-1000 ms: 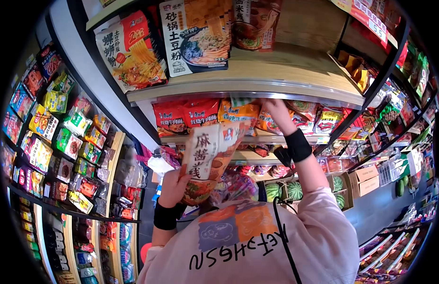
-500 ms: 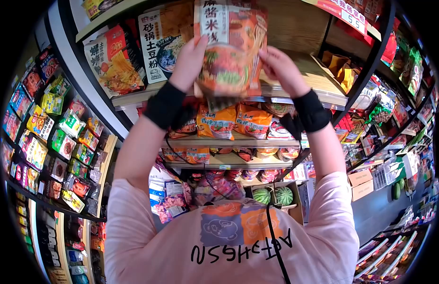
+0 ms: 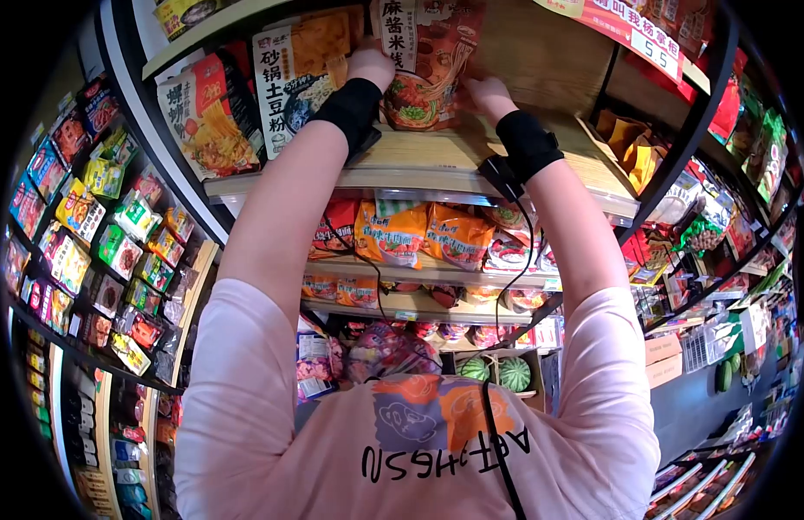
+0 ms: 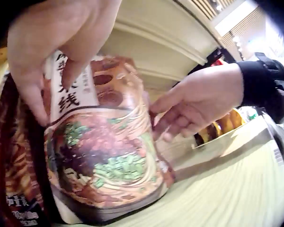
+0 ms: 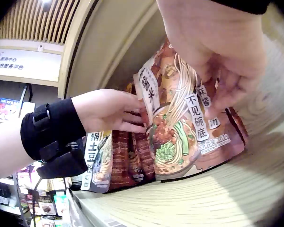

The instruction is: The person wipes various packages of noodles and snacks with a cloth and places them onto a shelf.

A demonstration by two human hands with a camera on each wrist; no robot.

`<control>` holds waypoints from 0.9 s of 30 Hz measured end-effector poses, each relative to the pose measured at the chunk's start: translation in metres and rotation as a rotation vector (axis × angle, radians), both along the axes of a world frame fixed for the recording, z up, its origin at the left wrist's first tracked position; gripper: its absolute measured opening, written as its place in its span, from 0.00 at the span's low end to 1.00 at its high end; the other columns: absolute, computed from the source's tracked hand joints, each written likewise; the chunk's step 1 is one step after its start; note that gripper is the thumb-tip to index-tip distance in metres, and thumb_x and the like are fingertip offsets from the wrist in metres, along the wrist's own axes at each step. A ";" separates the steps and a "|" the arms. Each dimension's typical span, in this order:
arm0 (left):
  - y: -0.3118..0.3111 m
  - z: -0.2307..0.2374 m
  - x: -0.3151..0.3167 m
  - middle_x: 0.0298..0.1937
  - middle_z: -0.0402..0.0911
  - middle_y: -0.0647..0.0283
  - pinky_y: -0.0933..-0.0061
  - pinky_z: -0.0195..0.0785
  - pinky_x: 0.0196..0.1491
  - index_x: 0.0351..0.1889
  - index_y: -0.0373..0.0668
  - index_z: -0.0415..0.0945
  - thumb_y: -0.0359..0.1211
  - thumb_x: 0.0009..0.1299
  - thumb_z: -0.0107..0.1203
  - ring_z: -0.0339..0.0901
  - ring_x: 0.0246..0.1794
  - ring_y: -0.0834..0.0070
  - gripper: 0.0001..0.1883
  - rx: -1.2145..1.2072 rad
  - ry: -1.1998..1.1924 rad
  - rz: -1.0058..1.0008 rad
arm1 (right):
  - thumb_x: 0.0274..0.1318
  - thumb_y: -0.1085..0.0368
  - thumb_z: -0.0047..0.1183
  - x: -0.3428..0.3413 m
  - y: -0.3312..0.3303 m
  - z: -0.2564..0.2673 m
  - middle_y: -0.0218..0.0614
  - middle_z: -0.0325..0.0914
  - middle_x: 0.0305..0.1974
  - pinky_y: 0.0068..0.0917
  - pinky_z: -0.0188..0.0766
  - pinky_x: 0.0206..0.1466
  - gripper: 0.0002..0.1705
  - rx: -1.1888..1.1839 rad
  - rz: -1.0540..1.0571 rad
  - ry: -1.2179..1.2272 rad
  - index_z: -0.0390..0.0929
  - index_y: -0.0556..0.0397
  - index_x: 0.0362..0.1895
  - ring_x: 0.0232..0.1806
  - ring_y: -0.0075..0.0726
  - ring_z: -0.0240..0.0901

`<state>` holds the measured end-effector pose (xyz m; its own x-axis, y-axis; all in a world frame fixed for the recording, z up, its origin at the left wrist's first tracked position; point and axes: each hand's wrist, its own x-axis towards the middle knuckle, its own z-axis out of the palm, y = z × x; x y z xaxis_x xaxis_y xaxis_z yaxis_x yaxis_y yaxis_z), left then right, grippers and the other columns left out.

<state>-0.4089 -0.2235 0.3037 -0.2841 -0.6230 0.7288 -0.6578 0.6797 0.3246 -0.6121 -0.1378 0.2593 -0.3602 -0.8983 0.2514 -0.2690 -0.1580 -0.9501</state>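
A red-brown bag of rice noodles (image 3: 430,82) stands upright on the wooden shelf (image 3: 515,152), its printed front towards me. My left hand (image 3: 372,66) holds the bag's left edge, and in the left wrist view its thumb and fingers lie along that side. At the opposite edge, my right hand (image 3: 487,94) grips the bag with bent fingers, as the right wrist view shows. Its base rests at the shelf surface. Close on the left, a white-and-orange bag of potato noodles (image 3: 281,95) stands partly behind my left hand.
Another noodle bag (image 3: 207,121) fills the shelf's left end. Yellow packs (image 3: 632,143) sit in a box at the right, below a price sign (image 3: 632,35). Orange instant noodle packs (image 3: 389,230) line the shelf underneath. Watermelons (image 3: 513,373) lie lower down.
The bag, first in my left hand below the shelf, has been raised in both hands and set back on the shelf beside the potato noodles. My right hand left the lower packs.
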 end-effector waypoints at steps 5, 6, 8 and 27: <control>0.066 -0.012 -0.015 0.37 0.76 0.46 0.57 0.70 0.44 0.52 0.38 0.65 0.29 0.57 0.53 0.76 0.40 0.53 0.22 -0.552 0.230 -0.011 | 0.58 0.56 0.51 -0.013 -0.019 -0.009 0.34 0.77 0.25 0.26 0.70 0.25 0.17 -0.044 0.025 0.409 0.74 0.58 0.40 0.22 0.30 0.73; 0.078 -0.011 -0.013 0.41 0.75 0.48 0.57 0.66 0.50 0.51 0.37 0.65 0.31 0.55 0.57 0.73 0.44 0.50 0.24 -0.458 0.044 -0.073 | 0.57 0.57 0.52 -0.004 -0.004 0.001 0.34 0.77 0.24 0.25 0.70 0.25 0.16 0.016 0.008 0.453 0.74 0.59 0.38 0.21 0.30 0.72; 0.079 -0.017 -0.012 0.38 0.74 0.48 0.56 0.66 0.46 0.44 0.38 0.66 0.32 0.56 0.57 0.73 0.42 0.50 0.19 -0.230 -0.169 -0.284 | 0.56 0.58 0.53 0.008 0.017 0.016 0.34 0.76 0.23 0.25 0.71 0.25 0.16 0.148 0.025 0.533 0.75 0.60 0.36 0.20 0.30 0.72; 0.072 -0.016 -0.030 0.45 0.76 0.44 0.61 0.67 0.49 0.55 0.37 0.62 0.39 0.66 0.50 0.74 0.48 0.52 0.23 0.171 -0.549 -0.243 | 0.61 0.59 0.46 0.018 0.119 0.020 0.34 0.68 0.58 0.24 0.64 0.54 0.29 -0.091 0.289 0.204 0.58 0.53 0.64 0.54 0.27 0.67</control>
<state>-0.4393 -0.1517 0.2872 -0.7372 -0.5883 0.3323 -0.5926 0.7993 0.1003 -0.5937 -0.0189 0.2798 -0.0286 -0.9263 0.3757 -0.3831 -0.3371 -0.8600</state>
